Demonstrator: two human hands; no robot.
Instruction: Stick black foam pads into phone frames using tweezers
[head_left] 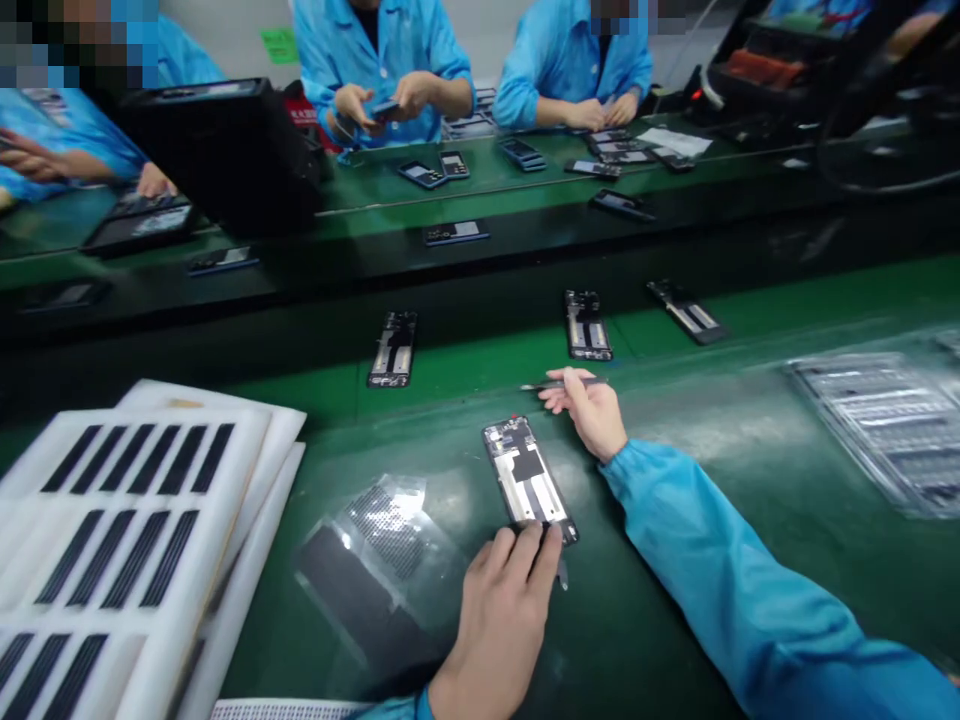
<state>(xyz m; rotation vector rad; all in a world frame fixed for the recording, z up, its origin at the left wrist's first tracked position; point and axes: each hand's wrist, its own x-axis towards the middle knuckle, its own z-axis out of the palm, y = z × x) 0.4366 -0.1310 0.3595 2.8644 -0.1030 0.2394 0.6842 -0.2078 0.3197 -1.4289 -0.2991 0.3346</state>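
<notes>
A phone with its back off [529, 475] lies on the green bench mat, its metal frame and dark inner parts facing up. My left hand [501, 610] grips its near end, fingers close together over the edge and thumb hidden. A small grey pointed piece [562, 573] shows beside those fingertips; whether the hand holds it I cannot tell. Just past the phone's far right corner, my right hand [585, 405] is closed round a pair of thin dark tweezers [534, 386], their tip pointing left. The tweezers are apart from the phone.
White foam trays [259, 425] with black strips are stacked at left. Clear sheets [390, 535] of small parts lie left of the phone, plastic trays [885, 430] at right. More opened phones [394, 348] lie beyond. Across the line, co-workers in blue [382, 60] handle phones near a black box [225, 150].
</notes>
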